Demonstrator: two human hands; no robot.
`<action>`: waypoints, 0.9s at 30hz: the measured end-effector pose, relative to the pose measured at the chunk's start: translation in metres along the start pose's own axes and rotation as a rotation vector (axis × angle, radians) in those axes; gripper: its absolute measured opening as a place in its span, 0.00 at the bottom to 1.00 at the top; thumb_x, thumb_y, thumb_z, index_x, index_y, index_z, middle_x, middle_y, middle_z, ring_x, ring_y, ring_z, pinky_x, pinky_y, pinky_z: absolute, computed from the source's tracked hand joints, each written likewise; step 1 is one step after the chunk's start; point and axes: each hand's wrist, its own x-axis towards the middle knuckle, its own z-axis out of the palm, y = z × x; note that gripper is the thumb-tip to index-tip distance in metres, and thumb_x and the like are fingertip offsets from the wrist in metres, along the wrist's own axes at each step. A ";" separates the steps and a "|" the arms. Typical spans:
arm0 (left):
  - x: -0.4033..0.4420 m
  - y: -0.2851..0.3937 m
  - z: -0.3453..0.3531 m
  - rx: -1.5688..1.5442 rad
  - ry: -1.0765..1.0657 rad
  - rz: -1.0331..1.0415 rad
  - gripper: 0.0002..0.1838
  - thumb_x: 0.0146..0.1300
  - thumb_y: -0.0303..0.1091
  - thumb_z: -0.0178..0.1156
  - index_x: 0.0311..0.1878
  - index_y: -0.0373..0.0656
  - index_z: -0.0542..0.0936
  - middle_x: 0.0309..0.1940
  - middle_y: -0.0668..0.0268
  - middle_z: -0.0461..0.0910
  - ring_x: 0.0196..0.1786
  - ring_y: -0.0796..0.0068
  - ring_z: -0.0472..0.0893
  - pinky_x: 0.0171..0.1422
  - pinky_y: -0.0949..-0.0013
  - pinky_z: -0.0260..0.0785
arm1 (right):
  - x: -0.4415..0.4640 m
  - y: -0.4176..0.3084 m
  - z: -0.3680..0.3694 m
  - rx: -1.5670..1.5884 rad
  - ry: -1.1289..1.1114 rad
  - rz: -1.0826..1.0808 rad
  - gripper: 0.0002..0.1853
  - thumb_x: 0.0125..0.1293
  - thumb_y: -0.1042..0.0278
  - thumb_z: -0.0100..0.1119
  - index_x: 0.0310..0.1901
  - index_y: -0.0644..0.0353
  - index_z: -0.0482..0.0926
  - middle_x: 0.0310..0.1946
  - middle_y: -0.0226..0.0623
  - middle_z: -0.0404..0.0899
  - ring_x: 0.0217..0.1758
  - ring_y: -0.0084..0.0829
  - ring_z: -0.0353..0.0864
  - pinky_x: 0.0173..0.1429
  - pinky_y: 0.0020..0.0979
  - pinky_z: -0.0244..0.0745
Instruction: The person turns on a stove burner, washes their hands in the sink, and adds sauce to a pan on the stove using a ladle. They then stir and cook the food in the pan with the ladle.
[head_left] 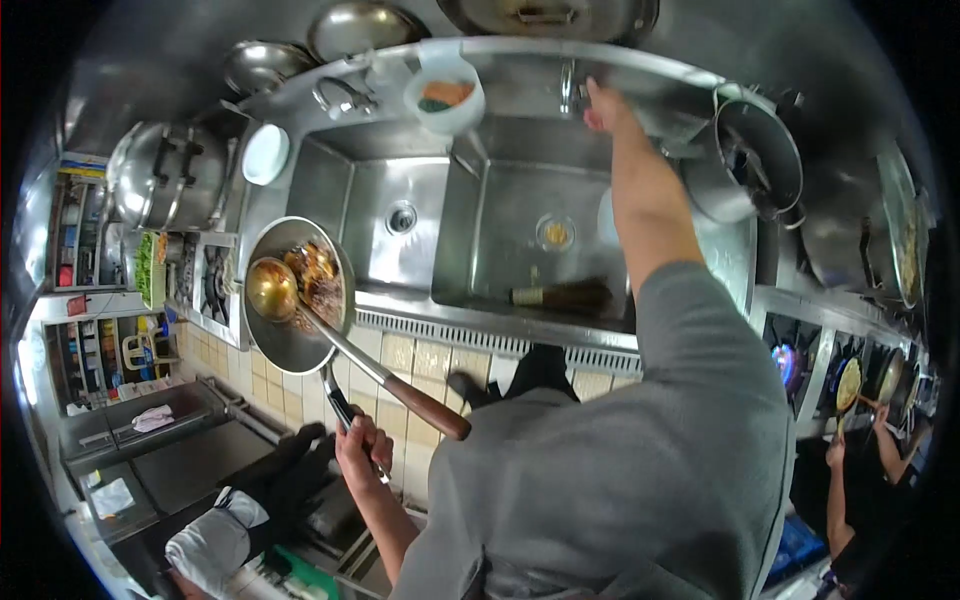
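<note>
My left hand (365, 447) is closed around the black handle (340, 400) of a metal pan (345, 275), left of the sinks. Dark, glossy food (322, 290) lies in the pan, and a ladle (272, 290) rests in it, its wooden handle (425, 407) reaching out over the pan's rim toward my body. My right hand (603, 108) reaches to the back ledge of the right sink (500, 220), just beside an upright tap (567, 88). Its fingers look apart, with nothing visible between them; whether they touch the tap is unclear.
A brush (565, 297) lies in the right sink. The left sink (400, 170) adjoins it. Behind stands a white container (445, 95) of orange and green food; a deep pot (755, 165) is on the right. Other people work at lower left (215, 540) and far right (840, 500), near lit burners.
</note>
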 end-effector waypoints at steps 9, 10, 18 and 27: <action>0.050 0.012 0.013 0.068 -0.028 -0.055 0.12 0.68 0.34 0.59 0.47 0.42 0.68 0.21 0.70 0.64 0.12 0.81 0.61 0.14 0.75 0.54 | -0.037 0.063 0.037 0.490 0.108 -0.229 0.05 0.69 0.70 0.55 0.42 0.60 0.77 0.33 0.36 0.78 0.29 0.31 0.79 0.33 0.33 0.81; 0.060 0.016 0.012 0.069 -0.049 -0.052 0.12 0.68 0.34 0.59 0.47 0.42 0.68 0.21 0.70 0.64 0.12 0.81 0.61 0.14 0.75 0.54 | -0.068 0.065 0.063 0.690 0.190 -0.047 0.05 0.68 0.73 0.54 0.42 0.62 0.77 0.32 0.38 0.77 0.28 0.32 0.79 0.33 0.34 0.81; 0.127 0.025 0.002 0.206 -0.362 -0.210 0.05 0.68 0.28 0.51 0.45 0.44 0.68 0.21 0.69 0.65 0.14 0.78 0.63 0.16 0.72 0.57 | -0.134 0.070 0.122 1.240 0.286 0.154 0.05 0.69 0.79 0.45 0.38 0.71 0.72 0.30 0.45 0.76 0.32 0.39 0.82 0.40 0.39 0.89; 0.177 0.015 0.003 0.474 -0.789 -0.318 0.06 0.68 0.28 0.55 0.41 0.40 0.67 0.18 0.68 0.68 0.14 0.76 0.67 0.17 0.69 0.61 | -0.270 0.055 0.100 -0.666 0.642 -0.361 0.18 0.65 0.61 0.61 0.53 0.58 0.78 0.41 0.36 0.83 0.41 0.37 0.84 0.49 0.40 0.79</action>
